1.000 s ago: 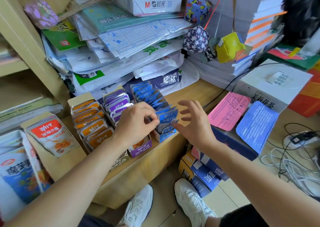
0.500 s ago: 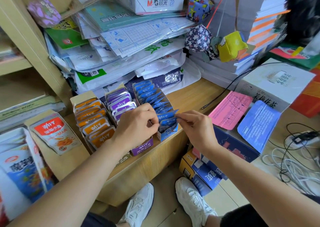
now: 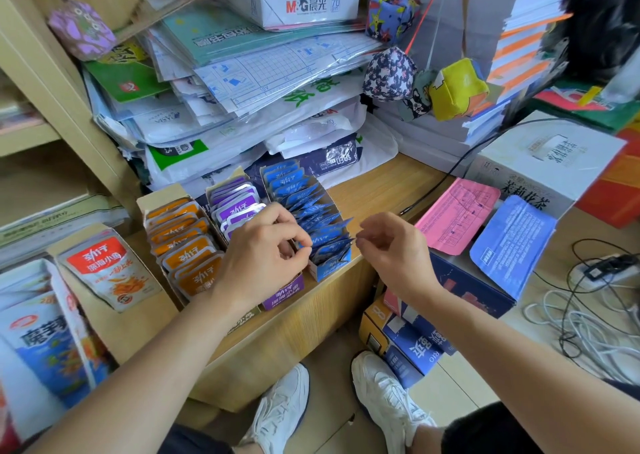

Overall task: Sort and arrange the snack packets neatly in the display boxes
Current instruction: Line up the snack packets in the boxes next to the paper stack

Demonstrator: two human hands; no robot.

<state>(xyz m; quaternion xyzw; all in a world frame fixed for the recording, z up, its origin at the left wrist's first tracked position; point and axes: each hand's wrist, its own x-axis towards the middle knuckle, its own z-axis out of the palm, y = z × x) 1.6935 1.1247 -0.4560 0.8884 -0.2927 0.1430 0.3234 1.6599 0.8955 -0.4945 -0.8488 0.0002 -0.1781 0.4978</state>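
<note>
While leaning over the pale wooden counter (image 3: 381,190), pinched the left edges of the small blue foil snack packets (image 3: 330,247), upright at the front of the narrow blue cardboard display box (image 3: 329,271), with the left hand (image 3: 261,258). Held the right hand (image 3: 391,256) loosely curled just beside their right corners; could not tell whether touching. Judged them light, thin, floppy and slick, best taken by the stiffer sealed side edges, both sides together.

Daylight is falling on a wooden counter (image 3: 381,190) beside a shelf unit (image 3: 52,72); pale tiles are covering the floor (image 3: 460,384)
</note>
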